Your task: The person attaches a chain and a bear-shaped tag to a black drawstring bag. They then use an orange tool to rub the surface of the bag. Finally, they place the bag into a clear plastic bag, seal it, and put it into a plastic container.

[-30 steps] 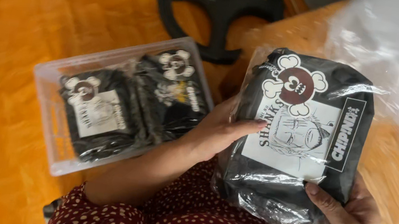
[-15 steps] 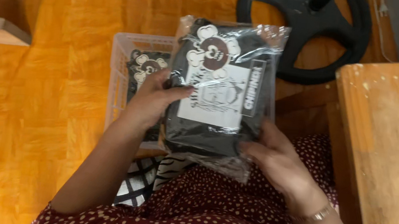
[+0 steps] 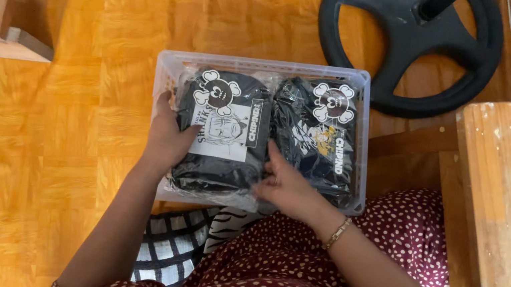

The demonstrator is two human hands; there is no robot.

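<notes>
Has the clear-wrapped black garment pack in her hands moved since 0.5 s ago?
Yes. The clear-wrapped black garment pack went down into the white plastic basket's left side.

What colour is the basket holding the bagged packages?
The basket is clear, whitish plastic with perforated walls, seen in the head view.

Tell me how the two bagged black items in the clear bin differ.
The left package has both hands on it, left hand and right hand; the right package lies untouched. The left package bears a white label with a drawn figure; the right package shows yellow print. Both are black, plastic-wrapped, with a skull tag, side by side in the bin.
</notes>
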